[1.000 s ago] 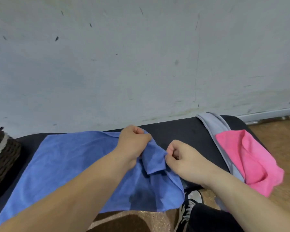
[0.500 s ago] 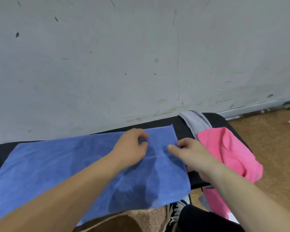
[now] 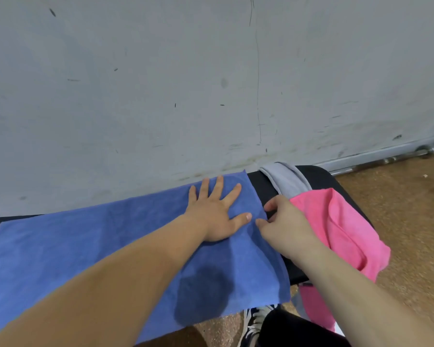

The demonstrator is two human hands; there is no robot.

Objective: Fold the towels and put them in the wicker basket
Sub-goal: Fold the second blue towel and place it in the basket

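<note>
Left grip (image 3: 214,216) lies flat, fingers spread, pressing the blue towel (image 3: 85,246) spread on the counter (image 3: 320,177); right grip (image 3: 283,225) pinches its right edge. Smoothing before the first fold, I judge. Next: carry that edge leftward, corners matched. Pink towel (image 3: 336,221) lies right.

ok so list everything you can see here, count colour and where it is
blue towel: one, blue, spread flat along the bench
pink towel: one, pink, draped over the bench's right end
grey towel: one, grey, right end, partly under the pink towel
bench: one, black, against the wall
wall: one, scuffed grey, behind the bench
floor: brown, right and below
metal bar: one, silver, at the wall's foot, far right
shoe: one, dark and white, bottom edge
left hand: flat on the blue towel
right hand: pinches the blue towel's right edge
</note>
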